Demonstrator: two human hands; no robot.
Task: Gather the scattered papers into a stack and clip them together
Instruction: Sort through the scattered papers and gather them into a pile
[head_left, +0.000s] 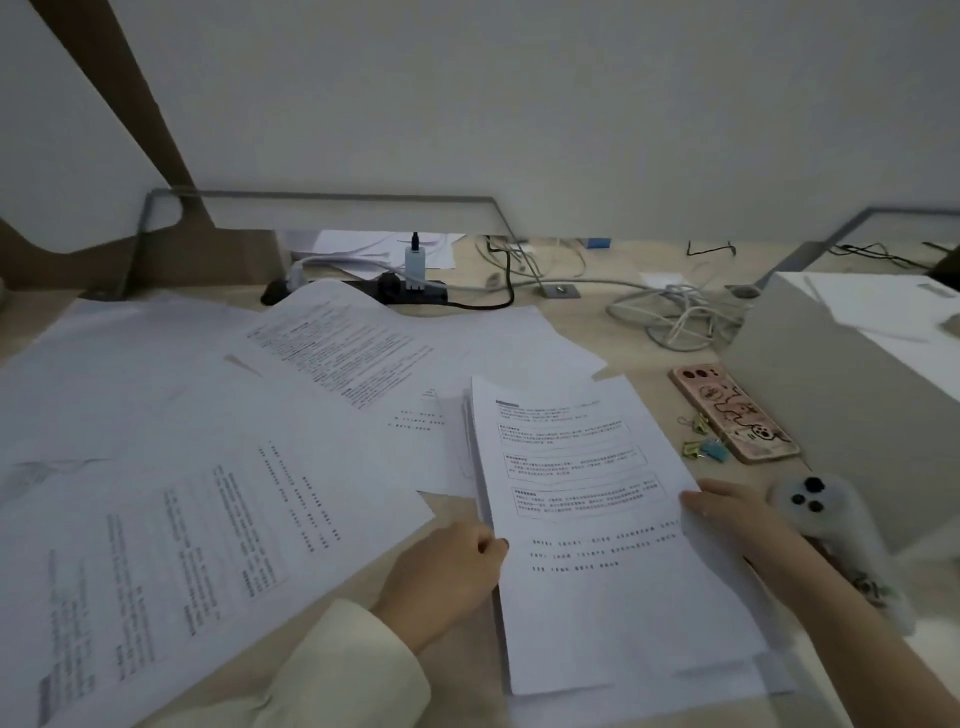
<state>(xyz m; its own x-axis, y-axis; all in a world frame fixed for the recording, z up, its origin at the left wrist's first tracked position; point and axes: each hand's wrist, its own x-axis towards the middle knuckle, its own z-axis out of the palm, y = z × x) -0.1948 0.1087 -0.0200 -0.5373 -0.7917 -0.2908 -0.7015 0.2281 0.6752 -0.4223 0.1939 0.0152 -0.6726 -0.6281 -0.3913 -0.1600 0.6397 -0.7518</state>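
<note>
A stack of printed papers (597, 519) lies in front of me, right of centre on the beige desk (613, 332). My left hand (447, 571) grips the stack's left edge, fingers curled on it. On the right edge rests my right hand (737, 514), thumb on top of the sheets. Several loose printed sheets (218, 467) are spread across the left and middle of the desk, overlapping each other. Small binder clips (701, 448), yellow-green and blue, lie on the desk to the right of the stack, apart from both hands.
A pink phone (737, 415) lies beside the clips. A white phone (831, 525) sits under my right forearm. A power strip (405, 291) and tangled cables (670, 312) fill the back. A grey box (852, 395) stands at the right.
</note>
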